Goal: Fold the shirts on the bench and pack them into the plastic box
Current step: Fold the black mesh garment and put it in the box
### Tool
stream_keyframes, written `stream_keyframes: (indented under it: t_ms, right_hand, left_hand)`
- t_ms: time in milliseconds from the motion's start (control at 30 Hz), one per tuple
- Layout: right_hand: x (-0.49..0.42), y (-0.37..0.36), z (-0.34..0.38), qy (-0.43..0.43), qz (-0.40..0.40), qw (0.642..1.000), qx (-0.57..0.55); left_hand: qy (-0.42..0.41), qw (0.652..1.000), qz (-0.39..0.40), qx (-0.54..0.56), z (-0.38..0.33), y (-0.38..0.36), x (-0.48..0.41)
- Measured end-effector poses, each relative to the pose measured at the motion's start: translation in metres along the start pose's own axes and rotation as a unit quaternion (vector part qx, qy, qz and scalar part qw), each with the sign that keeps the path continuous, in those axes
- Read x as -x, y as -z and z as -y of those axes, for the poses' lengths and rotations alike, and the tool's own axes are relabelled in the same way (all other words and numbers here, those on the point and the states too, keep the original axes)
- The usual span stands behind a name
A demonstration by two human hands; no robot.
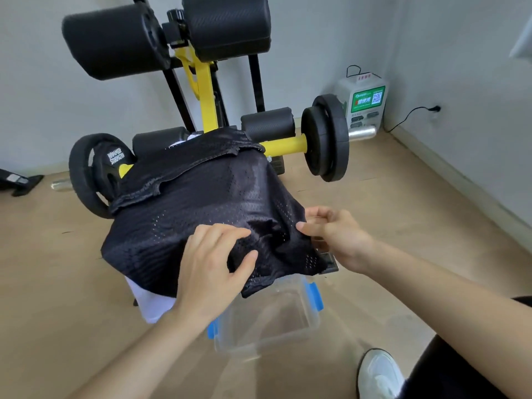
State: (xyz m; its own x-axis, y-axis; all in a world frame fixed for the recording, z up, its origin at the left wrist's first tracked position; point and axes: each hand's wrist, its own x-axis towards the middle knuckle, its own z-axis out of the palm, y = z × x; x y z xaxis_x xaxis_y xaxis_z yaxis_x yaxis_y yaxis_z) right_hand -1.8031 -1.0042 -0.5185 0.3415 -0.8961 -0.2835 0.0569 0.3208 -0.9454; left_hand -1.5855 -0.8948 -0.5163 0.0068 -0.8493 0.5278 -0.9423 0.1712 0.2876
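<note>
Draping over the worktop (328,260), of which only a dark near corner shows, a black mesh shirt (201,197) covers nearly the whole pad and hangs down over its sides and near end. Its far edge is folded back in a ragged line. Under it lies a white shirt (149,300), which hangs out below the black hem at the near left. A small white patch also shows at the far end. The left hand (210,272) lies on top of the black cloth near its front edge, fingers spread and lightly bent, the thumb against a ruck in the fabric. The right hand (336,234) is at the shirt's right edge and pinches the mesh, thumb on top and fingers curled behind the cloth. The clear plastic box (244,345) with blue latches (315,295) stands open on the wooden floor (57,269) just below the near end of the worktop; the black hem hangs over its far rim. Beyond the shirt rise a yellow frame (207,90) and black padded rollers (115,41), with weight plates (325,136) to either side. A white shoe (380,372) shows at the lower right.
</note>
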Motion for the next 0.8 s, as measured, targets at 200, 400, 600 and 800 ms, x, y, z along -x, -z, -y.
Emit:
stream_keyframes:
  t_ms: [200, 400, 600, 800]
  right_hand:
    - [0.022, -0.020, 0.008, -0.007, 0.117, 0.993, -0.025]
    - [0.025, -0.029, 0.007, 0.024, 0.168, 0.985, -0.033]
    - [0.015, -0.031, 0.008, 0.334, 0.104, 0.862, 0.367]
    - [0.014, -0.047, 0.006, 0.464, 0.136, 0.737, 0.472]
  left_hand:
    - [0.215, 0.936, 0.099, 0.259, -0.043, -0.011, 0.003]
    - [0.286, 0.896, 0.083, 0.329, -0.029, -0.013, 0.000]
    - [0.362, 0.813, 0.128, 0.437, -0.015, 0.010, -0.002]
    - [0.373, 0.739, 0.131, 0.546, -0.006, 0.021, -0.006]
